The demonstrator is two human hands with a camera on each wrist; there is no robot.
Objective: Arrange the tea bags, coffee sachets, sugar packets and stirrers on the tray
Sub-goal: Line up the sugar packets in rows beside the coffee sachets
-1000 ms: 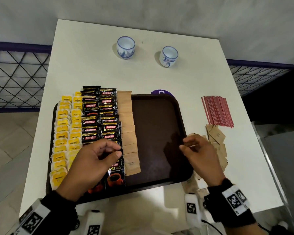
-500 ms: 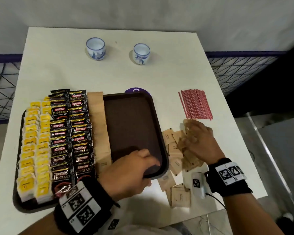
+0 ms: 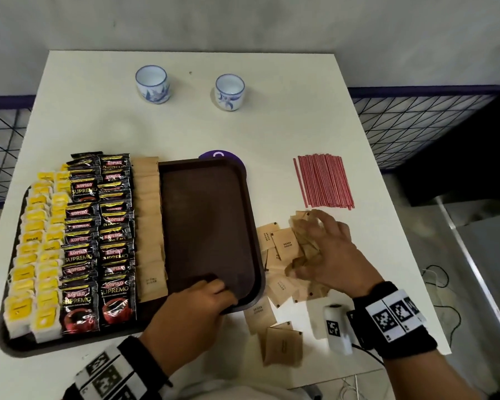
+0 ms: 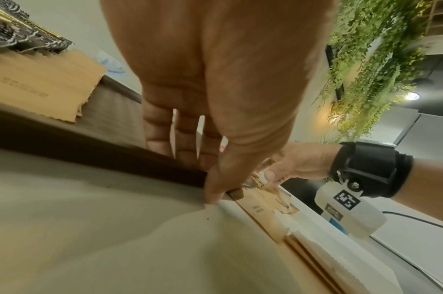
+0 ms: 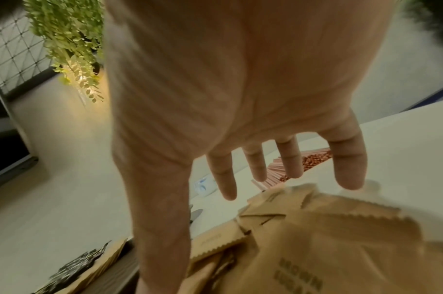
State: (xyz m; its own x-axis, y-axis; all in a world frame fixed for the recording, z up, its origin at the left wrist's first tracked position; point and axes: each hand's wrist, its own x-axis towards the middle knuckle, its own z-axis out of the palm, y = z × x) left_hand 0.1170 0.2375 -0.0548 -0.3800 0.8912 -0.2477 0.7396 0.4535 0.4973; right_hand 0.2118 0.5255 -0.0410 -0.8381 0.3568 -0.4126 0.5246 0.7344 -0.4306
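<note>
A dark brown tray point(image 3: 205, 220) holds rows of yellow tea bags point(image 3: 35, 255), black coffee sachets point(image 3: 98, 232) and one column of brown sugar packets point(image 3: 149, 220); its right half is bare. My left hand point(image 3: 223, 290) grips the tray's near rim close to the right corner, fingers inside and thumb on the outer edge point(image 4: 215, 195). Loose sugar packets point(image 3: 283, 243) lie heaped on the table right of the tray. Over that heap my right hand point(image 3: 309, 246) hovers with fingers point(image 5: 288, 159) spread and straight. Red stirrers point(image 3: 324, 180) lie in a bundle behind the heap.
Two blue-and-white cups point(image 3: 151, 83) point(image 3: 229, 92) stand at the back of the white table. A purple disc point(image 3: 220, 155) peeks out behind the tray. More sugar packets point(image 3: 280, 342) lie near the table's front edge. The table's right edge is close to the stirrers.
My left hand left the coffee sachets and took the tray's near right rim. My right hand moved from the tray's right edge onto the sugar heap. The camera turned right.
</note>
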